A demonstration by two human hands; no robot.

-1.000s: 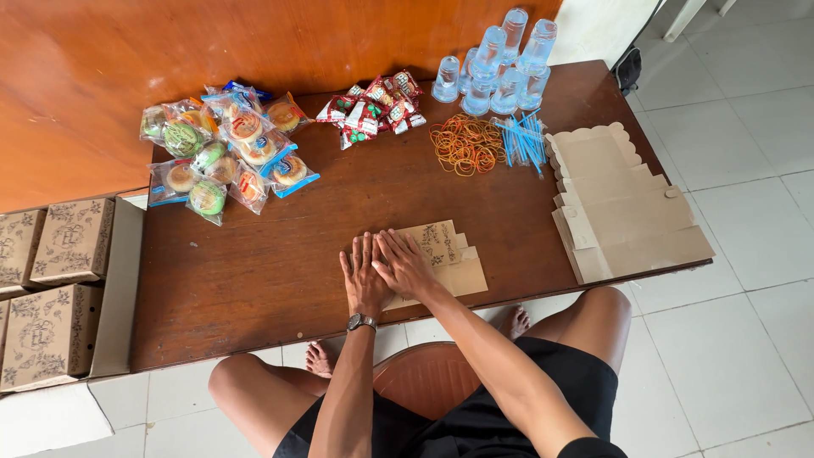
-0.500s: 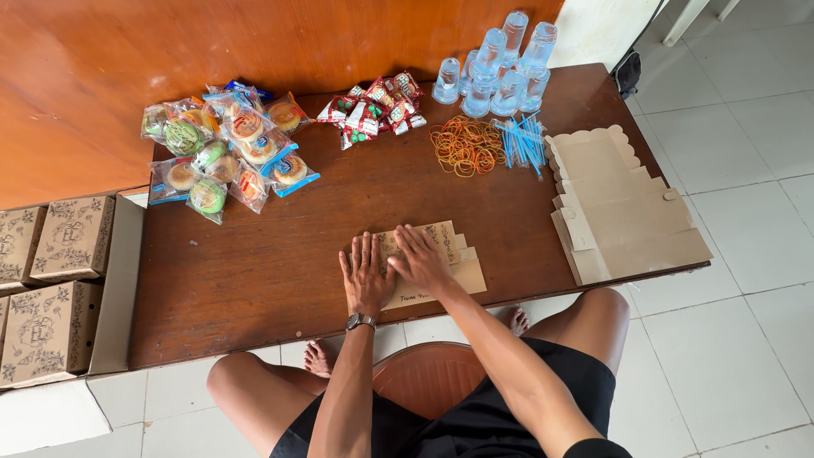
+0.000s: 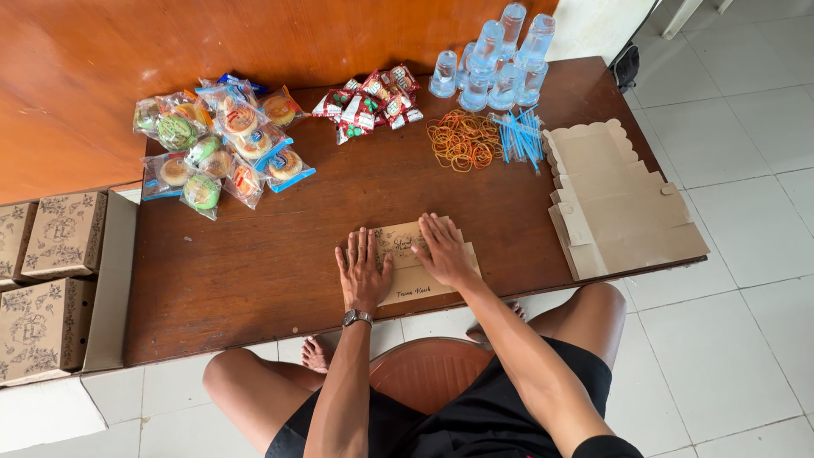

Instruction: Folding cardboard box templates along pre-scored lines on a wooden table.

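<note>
The flat cardboard box blank [image 3: 417,270] lies at the near edge of the bench [image 3: 254,271], right in front of the seated person, and it is still fully flat: no wall stands up and no flap is tucked, so as far as I can judge the folding of this piece is only at its start. It is a light brown sheet with dark ornamental print and some writing on its upper face, and stepped flap edges show along its right side; part of it is hidden under the hands. The left hand [image 3: 363,270] lies open, palm down with fingers spread, on the left part of the blank, a watch at its wrist. The right hand [image 3: 444,253] is likewise open and flat, pressing on the right part, so neither hand grips anything. To the right on the bench lies a stack of plain flat blanks [image 3: 623,212], suggesting many pieces are left to fold. Farther back lie a heap of rubber bands [image 3: 462,140], a bundle of blue straws [image 3: 519,136] just beside it, sealed water cups [image 3: 496,59], a pile of small red snack packets [image 3: 369,103] and wrapped pastries [image 3: 216,144] at the back left. Off the left end of the bench stand finished printed boxes [image 3: 47,280], so some boxes look already made up.
</note>
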